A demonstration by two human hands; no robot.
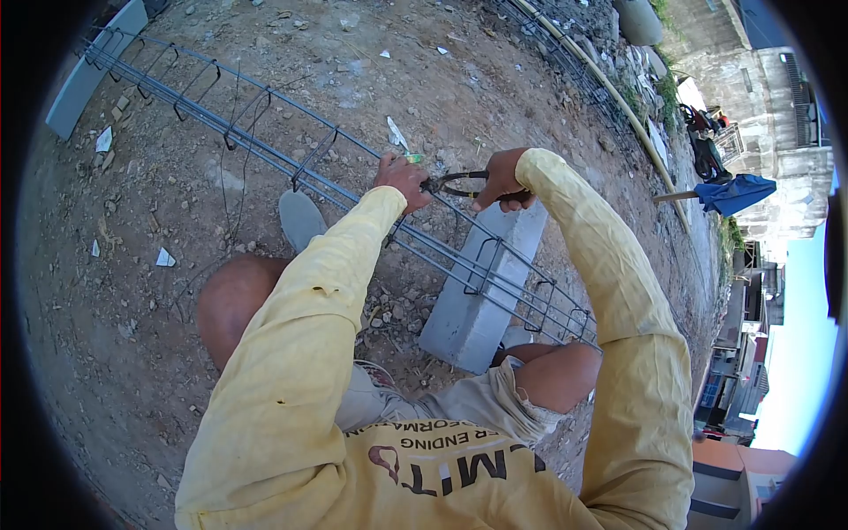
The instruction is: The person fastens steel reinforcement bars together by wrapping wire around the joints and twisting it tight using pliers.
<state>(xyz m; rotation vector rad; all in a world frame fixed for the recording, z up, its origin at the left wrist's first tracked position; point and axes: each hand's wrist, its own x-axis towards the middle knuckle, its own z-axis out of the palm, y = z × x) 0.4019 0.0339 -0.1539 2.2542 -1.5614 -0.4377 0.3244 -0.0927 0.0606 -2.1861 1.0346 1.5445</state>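
Note:
A long rebar cage, made of straight bars with bent stirrups, runs diagonally across the ground in front of me. My left hand is closed around the cage's upper bar, near a stirrup. In my right hand is a pair of pincers, gripped by the handles. Their jaws meet the bar just beside my left fingers; what they bite on is too small to make out. Beneath the cage, a pale concrete block lies between my knees.
A grey slab stands under the cage's far left end. Thin wires lie by the cage. Stones and white shards are scattered over the dirt. At right are a long pole and a blue cloth on a stick.

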